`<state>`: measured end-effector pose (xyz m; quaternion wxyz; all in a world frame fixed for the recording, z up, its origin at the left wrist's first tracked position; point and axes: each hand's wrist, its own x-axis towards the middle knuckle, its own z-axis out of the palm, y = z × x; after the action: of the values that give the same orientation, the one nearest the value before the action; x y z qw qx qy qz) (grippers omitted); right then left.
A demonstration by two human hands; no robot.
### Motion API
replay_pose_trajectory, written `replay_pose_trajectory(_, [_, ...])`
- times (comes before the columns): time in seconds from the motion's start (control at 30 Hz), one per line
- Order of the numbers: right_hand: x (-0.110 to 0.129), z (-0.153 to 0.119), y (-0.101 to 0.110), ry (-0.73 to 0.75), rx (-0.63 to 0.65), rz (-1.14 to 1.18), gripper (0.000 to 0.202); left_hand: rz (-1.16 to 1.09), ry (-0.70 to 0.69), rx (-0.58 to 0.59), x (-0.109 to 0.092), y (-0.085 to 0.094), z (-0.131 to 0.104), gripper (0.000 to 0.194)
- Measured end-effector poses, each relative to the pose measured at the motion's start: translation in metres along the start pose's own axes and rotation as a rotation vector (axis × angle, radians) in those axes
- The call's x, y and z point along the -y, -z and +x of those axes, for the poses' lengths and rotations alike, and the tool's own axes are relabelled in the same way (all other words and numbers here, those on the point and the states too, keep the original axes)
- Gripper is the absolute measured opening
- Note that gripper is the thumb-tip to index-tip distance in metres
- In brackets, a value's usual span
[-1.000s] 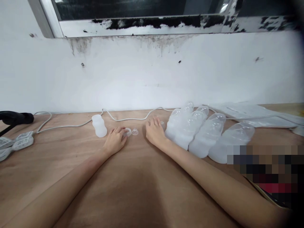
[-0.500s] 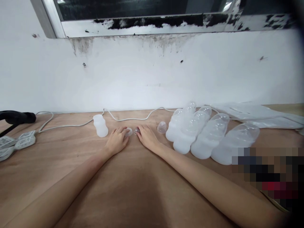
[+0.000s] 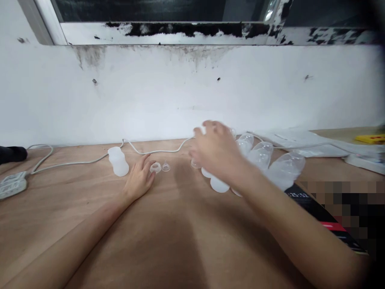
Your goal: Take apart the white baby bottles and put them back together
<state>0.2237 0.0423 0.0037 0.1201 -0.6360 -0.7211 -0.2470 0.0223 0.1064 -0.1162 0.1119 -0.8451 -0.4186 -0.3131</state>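
My left hand (image 3: 139, 178) lies on the wooden table with its fingers stretched out, the fingertips beside a translucent screw ring (image 3: 155, 167). Just right of the ring stands a clear bottle teat (image 3: 166, 166). A frosted baby bottle body (image 3: 118, 161) without a top stands left of that hand. Raised over the right side, my right hand (image 3: 215, 146) is blurred, its fingers apart and nothing visible in them. Beneath and behind it are several capped baby bottles (image 3: 260, 154), partly hidden by the hand and forearm. A clear dome cap (image 3: 196, 163) shows partly below its fingers.
A white cable (image 3: 159, 151) runs along the wall's foot. White sockets (image 3: 13, 184) and a black object (image 3: 12, 154) are at the left. Plastic bags (image 3: 313, 143), a yellow item (image 3: 369, 139) and a dark display (image 3: 303, 198) lie at the right.
My right hand has let go of the teat, leaving it standing by the ring, and has risen rightward over the bottles. My left hand has come off the ring slightly. The view has turned right.
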Motion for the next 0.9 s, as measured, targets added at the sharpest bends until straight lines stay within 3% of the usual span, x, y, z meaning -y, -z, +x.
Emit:
replay_pose_trajectory(0.1, [-0.031, -0.004, 0.036, -0.150, 0.274, -0.124, 0.026, -0.040, -0.013, -0.100, -0.008, 0.009, 0.004, 0.030])
replay_pose_trajectory(0.17, [-0.042, -0.005, 0.042, -0.166, 0.497, -0.125, 0.014, -0.074, -0.037, -0.168, -0.017, 0.020, 0.007, 0.030])
replay_pose_trajectory(0.23, [-0.045, -0.005, 0.040, -0.146, 0.586, -0.081, 0.012, -0.127, -0.079, -0.250, -0.031, 0.036, 0.012, 0.029])
replay_pose_trajectory(0.33, [-0.040, -0.006, 0.038, 0.014, 0.477, 0.141, 0.017, -0.264, -0.105, -0.286, -0.057, 0.062, 0.016, 0.033])
replay_pose_trajectory(0.43, [-0.028, -0.008, 0.040, 0.200, 0.389, 0.461, 0.028, -0.469, -0.067, 0.013, -0.082, 0.080, 0.017, 0.048])
replay_pose_trajectory(0.53, [-0.014, -0.008, 0.041, 0.219, 0.413, 0.672, 0.033, -0.569, 0.066, 0.198, -0.095, 0.085, 0.016, 0.038])
replay_pose_trajectory(0.7, [0.002, -0.004, 0.025, 0.175, 0.427, 0.979, 0.033, -0.554, 0.177, 0.121, -0.089, 0.077, 0.015, 0.032])
replay_pose_trajectory(0.9, [0.004, 0.004, 0.008, 0.166, 0.366, 1.194, 0.034, -0.519, 0.138, 0.050, -0.074, 0.068, 0.016, 0.039])
